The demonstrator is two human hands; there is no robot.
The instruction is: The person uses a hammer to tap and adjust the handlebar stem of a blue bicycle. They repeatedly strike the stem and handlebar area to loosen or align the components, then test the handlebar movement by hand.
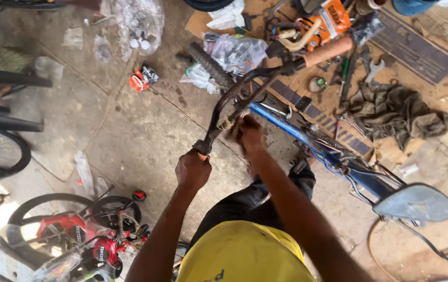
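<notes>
Small red bicycle point(72, 235) lies lower left, untouched. Left hand point(192, 169) clenched around near grip of the handlebar point(234, 99). Right hand point(247, 133) closed at the bar's centre, at the stem; what it pinches is unclear. Blue bicycle frame point(307, 138) runs right to grey saddle point(414, 201). Judged step: stem fastening being worked. Next move needs bar held steady.
</notes>
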